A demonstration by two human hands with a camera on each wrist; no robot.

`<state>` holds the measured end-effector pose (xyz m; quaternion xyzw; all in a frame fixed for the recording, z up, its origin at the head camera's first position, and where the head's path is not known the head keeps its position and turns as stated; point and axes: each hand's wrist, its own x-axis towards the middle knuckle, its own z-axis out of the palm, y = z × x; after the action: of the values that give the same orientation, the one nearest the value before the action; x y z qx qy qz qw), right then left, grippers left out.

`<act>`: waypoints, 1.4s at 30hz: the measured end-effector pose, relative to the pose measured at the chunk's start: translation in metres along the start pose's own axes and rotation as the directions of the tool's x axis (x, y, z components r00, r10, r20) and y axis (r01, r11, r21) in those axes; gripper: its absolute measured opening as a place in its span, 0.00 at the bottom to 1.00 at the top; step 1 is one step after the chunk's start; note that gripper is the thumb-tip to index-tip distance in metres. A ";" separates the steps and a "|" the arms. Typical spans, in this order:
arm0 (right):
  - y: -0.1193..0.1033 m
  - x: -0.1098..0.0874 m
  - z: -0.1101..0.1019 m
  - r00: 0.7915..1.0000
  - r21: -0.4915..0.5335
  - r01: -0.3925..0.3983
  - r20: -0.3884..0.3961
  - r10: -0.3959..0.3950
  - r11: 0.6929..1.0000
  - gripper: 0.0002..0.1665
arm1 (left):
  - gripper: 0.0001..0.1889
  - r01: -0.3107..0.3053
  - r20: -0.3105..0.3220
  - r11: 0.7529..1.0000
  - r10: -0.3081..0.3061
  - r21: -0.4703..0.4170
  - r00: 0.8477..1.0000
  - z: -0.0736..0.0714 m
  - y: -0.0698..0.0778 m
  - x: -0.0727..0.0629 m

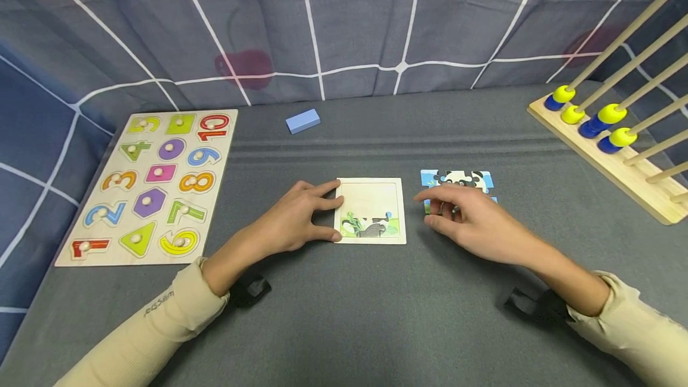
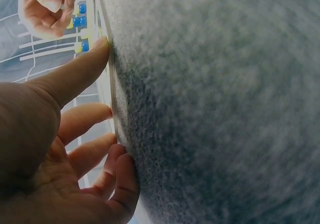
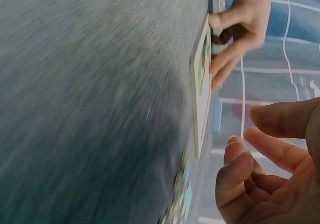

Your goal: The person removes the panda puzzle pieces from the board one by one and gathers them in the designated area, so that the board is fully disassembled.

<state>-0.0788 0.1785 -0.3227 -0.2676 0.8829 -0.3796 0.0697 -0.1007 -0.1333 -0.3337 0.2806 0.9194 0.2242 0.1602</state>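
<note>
A square pale wooden puzzle frame (image 1: 371,199) lies flat on the table; a black, white and green picture fills its lower part. My left hand (image 1: 292,217) rests at its left side, thumb and fingertips touching the edge, as the left wrist view also shows. Just right of the frame, my right hand (image 1: 475,223) hovers over panda puzzle pieces (image 1: 485,179) and partly hides them. Its fingers are loosely bent. In the right wrist view, nothing shows between thumb (image 3: 280,119) and fingers.
A number-and-shape peg board (image 1: 177,205) lies at the left. Behind the puzzle frame is a small blue block (image 1: 303,121). A wooden abacus stand (image 1: 596,163) with yellow and blue beads stands at the right. A checked cloth (image 1: 355,22) hangs along the back.
</note>
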 end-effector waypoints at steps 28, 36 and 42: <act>-0.032 0.056 0.063 0.970 -0.109 0.103 0.229 -0.076 0.989 0.11 | 0.34 0.009 0.000 1.000 -0.009 -0.011 1.000 -0.001 -0.001 0.001; -0.032 0.058 0.063 0.972 -0.101 0.046 0.235 -0.021 0.994 0.18 | 0.34 0.000 -0.004 1.000 0.000 -0.014 1.000 -0.001 -0.002 0.001; -0.031 0.057 0.061 0.972 -0.023 -0.015 0.233 0.019 1.000 0.22 | 0.34 -0.002 -0.007 1.000 0.002 -0.018 1.000 -0.001 -0.001 0.001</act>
<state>-0.0937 0.0923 -0.3391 -0.3035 0.8748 -0.3356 0.1733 -0.1026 -0.1338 -0.3340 0.2792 0.9177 0.2334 0.1593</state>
